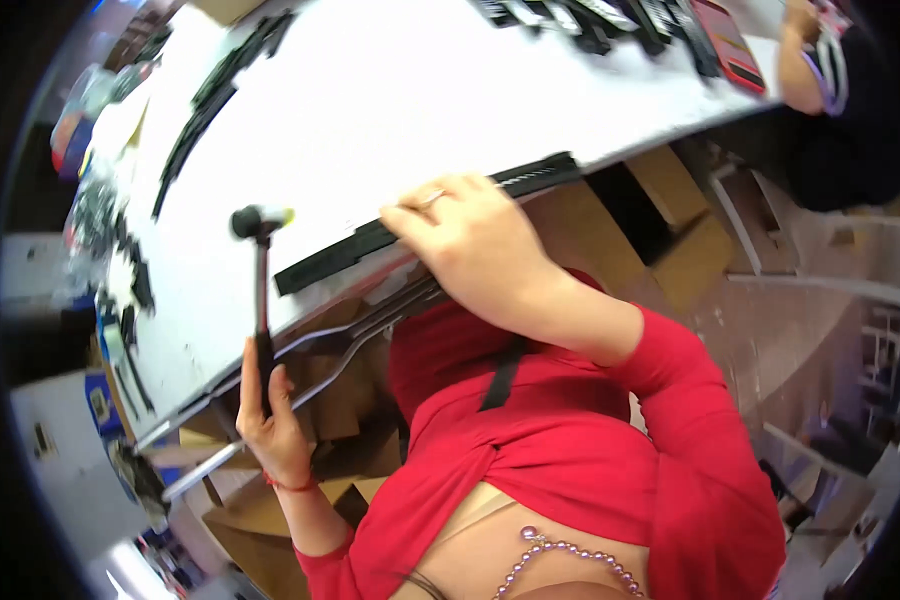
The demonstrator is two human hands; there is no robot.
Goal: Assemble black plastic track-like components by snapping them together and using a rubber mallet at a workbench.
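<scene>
In my left hand (273,425) is a small two-faced mallet (262,285), held upright by its black grip. Its head has one black face and one yellowish face, raised near the table edge and apart from the bar. A long, narrow black bar (335,262) lies along the near edge of the table. My right hand (470,235) is closed over the middle of this bar, its fingers hiding that stretch. To the right of the hand, the bar shows a row of small light marks along its top.
The white table (370,100) carries black strips (205,120) at the left and several black parts (600,25) at the far side. A red-framed phone (730,48) lies at the right corner, near another person's arm (802,75). Cardboard boxes (660,200) stand below the table.
</scene>
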